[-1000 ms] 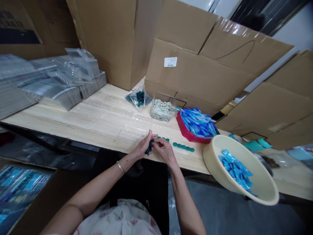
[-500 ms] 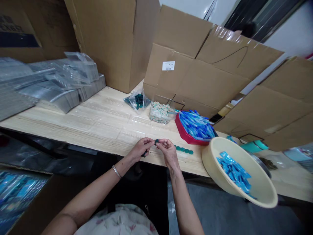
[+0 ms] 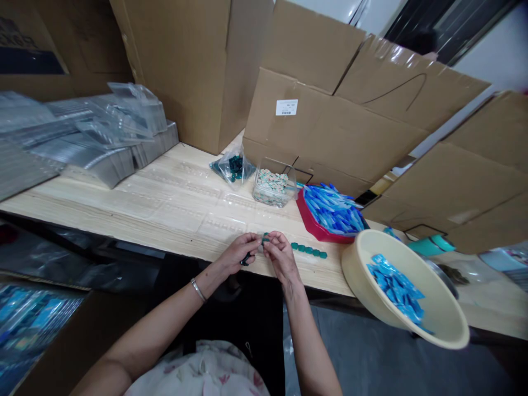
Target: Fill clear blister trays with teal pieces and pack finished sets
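**Your fingertips close again on one teal piece**

Starting at nine to ten o'clock from your hands, the stack of clear plastic trays (image 3: 94,137) lies where it lay a second ago, and the empty blister trays (image 3: 214,220) are spread flat on the table (image 3: 82,198) at eleven.

Your left hand (image 3: 239,254) is curled at the near table edge. Its lower fingers are folded over some dark pieces (image 3: 246,258), which show just under the palm, while the thumb and forefinger reach toward three o'clock.

Half a second ago your hands stood a little apart. Now the tips meet on a small teal piece (image 3: 265,237), held just above the tabletop between both hands. Your right hand (image 3: 280,256) has its thumb and forefinger pinched tight on that piece, with the other fingers tucked in. Which hand carries most of the grip I cannot tell.

A second ago both hands were pressed around the dark clump. So one piece now appears to be singled out from the handful, and I judge the work is going piece by piece.

At three o'clock, just beside your right hand, the row of teal pieces (image 3: 308,250) lies on the table unchanged. The red tray (image 3: 305,217) of blue sachets stands at two o'clock, and the cream bowl (image 3: 437,308) of blue packets hangs over the edge at four.
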`<state>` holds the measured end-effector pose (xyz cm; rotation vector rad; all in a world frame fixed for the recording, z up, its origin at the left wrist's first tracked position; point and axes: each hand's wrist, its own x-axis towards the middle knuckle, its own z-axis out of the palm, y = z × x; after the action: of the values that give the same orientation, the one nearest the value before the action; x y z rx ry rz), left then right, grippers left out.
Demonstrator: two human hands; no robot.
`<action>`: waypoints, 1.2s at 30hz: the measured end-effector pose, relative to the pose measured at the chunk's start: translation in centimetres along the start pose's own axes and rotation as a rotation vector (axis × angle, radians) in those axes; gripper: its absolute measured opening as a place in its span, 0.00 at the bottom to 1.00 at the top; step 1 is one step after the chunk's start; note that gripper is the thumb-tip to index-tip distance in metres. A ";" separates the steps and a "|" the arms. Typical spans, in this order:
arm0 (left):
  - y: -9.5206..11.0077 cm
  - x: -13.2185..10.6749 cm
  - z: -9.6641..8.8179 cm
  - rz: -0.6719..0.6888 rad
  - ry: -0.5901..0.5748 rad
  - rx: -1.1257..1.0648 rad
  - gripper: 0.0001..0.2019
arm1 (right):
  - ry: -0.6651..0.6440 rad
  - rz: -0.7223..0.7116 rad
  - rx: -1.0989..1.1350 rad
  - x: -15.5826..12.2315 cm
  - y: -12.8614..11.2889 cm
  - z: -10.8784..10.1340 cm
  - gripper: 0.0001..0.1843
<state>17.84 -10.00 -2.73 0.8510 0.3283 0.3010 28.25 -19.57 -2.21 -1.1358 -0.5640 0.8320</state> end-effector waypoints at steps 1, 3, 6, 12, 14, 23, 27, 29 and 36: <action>0.0 -0.1 0.0 -0.008 -0.005 -0.026 0.15 | 0.000 0.005 0.004 -0.1 0.1 0.1 0.15; -0.2 -0.2 -0.1 -0.026 0.001 -0.068 0.16 | 0.009 0.007 -0.022 -0.2 0.3 0.2 0.15; -1.0 -0.5 -0.3 -0.038 0.076 -0.056 0.16 | 0.046 -0.018 -0.211 -0.6 0.8 0.0 0.13; -2.0 -0.7 -0.5 -0.039 0.191 0.015 0.17 | 0.004 -0.355 -0.839 -1.6 0.8 -0.4 0.10; -1.8 -0.8 -0.5 -0.033 0.199 0.026 0.16 | -0.040 -0.419 -0.946 -1.5 0.2 -0.4 0.10; -1.4 -1.6 -0.8 -0.034 0.254 0.071 0.17 | -0.099 -0.579 -1.304 3.8 -0.1 -2.2 0.09; -1.4 -1.6 -0.7 -0.046 0.248 0.079 0.17 | -0.139 -0.553 -1.414 4.7 0.3 -2.6 0.09; -1.4 -1.6 -0.7 -0.050 0.249 0.075 0.17 | -0.144 -0.549 -1.441 4.7 0.1 -2.6 0.10; -1.3 -1.6 -0.9 -0.050 0.213 0.075 0.18 | -0.151 -0.552 -1.497 5.1 0.3 -2.3 0.09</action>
<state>16.18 -10.82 -4.04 0.8848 0.5612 0.3346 32.90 -16.64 -3.34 -2.0757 -1.6668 -0.1472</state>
